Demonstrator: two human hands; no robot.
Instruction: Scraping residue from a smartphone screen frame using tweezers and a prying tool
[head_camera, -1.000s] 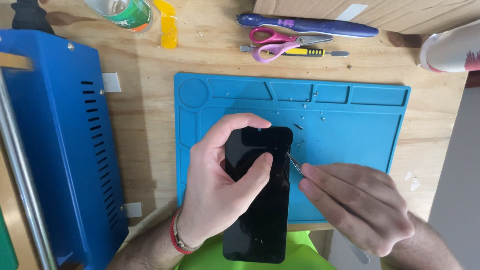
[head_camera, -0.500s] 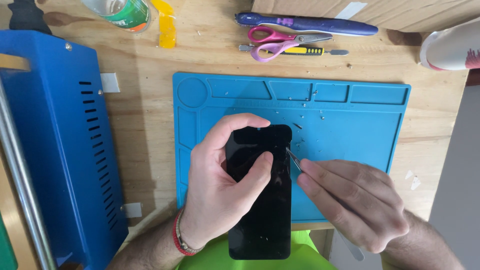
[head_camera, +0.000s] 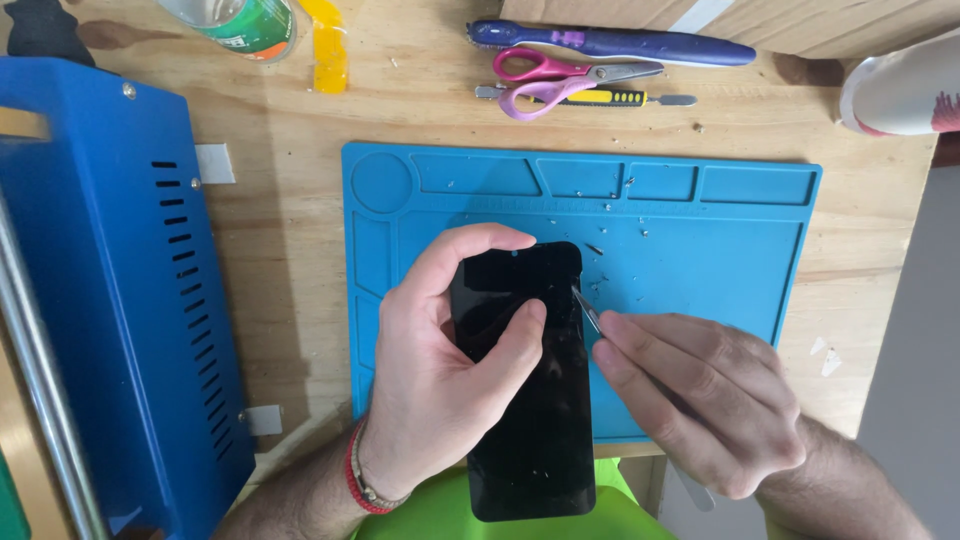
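L hand (head_camera: 440, 385) clamped the flat black glass phone screen (head_camera: 525, 400); R hand (head_camera: 700, 395) pinched thin metal tweezers (head_camera: 586, 309) at its edge, mid-prying; next needs gentle leverage.

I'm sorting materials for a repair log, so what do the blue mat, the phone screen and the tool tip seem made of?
Mat: probably silicone, matte blue with moulded compartments. Phone screen: looks like glossy black glass, faint reflections and specks. Tool tip, in the right hand: thin, grey, likely metal. Left hand steadies the screen.
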